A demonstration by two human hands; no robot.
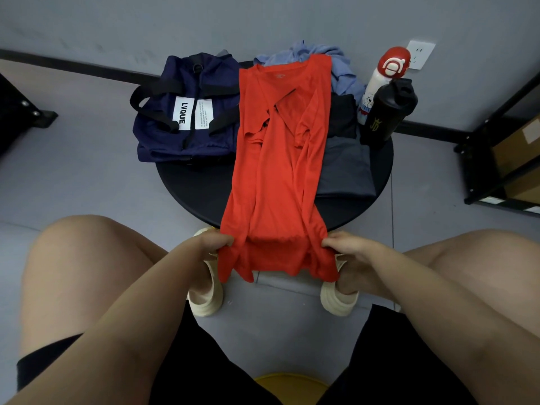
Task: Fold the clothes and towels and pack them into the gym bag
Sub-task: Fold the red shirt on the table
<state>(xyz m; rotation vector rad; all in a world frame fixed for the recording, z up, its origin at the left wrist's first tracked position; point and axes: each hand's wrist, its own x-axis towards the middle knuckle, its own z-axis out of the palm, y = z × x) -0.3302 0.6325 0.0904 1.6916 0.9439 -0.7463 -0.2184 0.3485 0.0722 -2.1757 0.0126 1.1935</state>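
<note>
— Both hands are down at the hem: the left hand [214,244] pinches the left bottom corner of the red long-sleeved shirt [277,159] and the right hand [342,247] pinches the right one, fingers curled into the cloth.

— Why hold it there?

— My guess is the hem comes up next. Both sleeves are already crossed inward over the chest, so the shirt is a long narrow strip, collar end far away and bottom edge hanging off the near rim of the round black table [377,182]. Gripping both corners lets the edge rise evenly and fold over toward the collar.

— And the bag?

— The navy gym bag [187,112] sits at the left of the table, just beside the shirt, its white LVQUE label up; whether it is open I cannot tell. It is close enough that a folded piece can go straight across.

— What else is waiting?

— A dark grey garment [342,168] lies flat under the shirt's right side, and a crumpled light blue garment [333,65] is behind the collar. A white bottle with a red cap [380,83] and a black shaker bottle [385,112] stand at the far right edge, out of the folding area.
</note>
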